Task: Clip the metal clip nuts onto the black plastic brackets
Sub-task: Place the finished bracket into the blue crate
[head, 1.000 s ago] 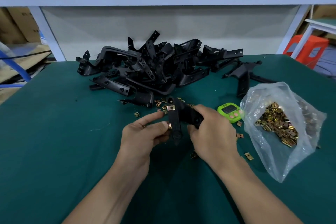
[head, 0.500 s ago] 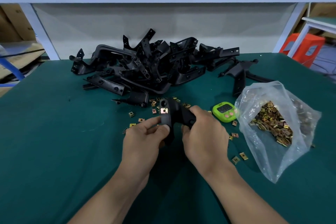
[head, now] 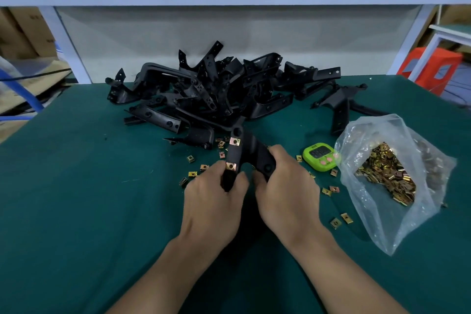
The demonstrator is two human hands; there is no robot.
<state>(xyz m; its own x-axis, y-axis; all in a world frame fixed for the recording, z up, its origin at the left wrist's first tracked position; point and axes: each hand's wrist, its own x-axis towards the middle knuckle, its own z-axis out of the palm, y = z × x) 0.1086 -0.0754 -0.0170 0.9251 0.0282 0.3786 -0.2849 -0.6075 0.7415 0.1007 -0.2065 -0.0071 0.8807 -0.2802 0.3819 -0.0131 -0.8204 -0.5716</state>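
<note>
I hold a black plastic bracket (head: 244, 148) above the green table (head: 76, 199), shaped like an upside-down V. My left hand (head: 214, 201) grips its left leg, my right hand (head: 285, 186) grips its right leg. Two brass clip nuts sit on the left leg: one (head: 234, 141) near the top, one (head: 231, 166) just above my left fingers. Several loose clip nuts (head: 191, 158) lie on the table around my hands. A clear plastic bag (head: 397, 211) full of clip nuts (head: 387, 173) lies at the right.
A pile of black brackets (head: 219, 89) covers the table's far middle, with one more bracket (head: 341, 107) off to its right. A green digital timer (head: 320, 157) sits between my right hand and the bag. A white shelf frame (head: 66, 41) stands behind.
The lower clip nut now sits on the bracket's left leg. My left hand has slid down that leg and closed round it; both hands stay close together.
</note>
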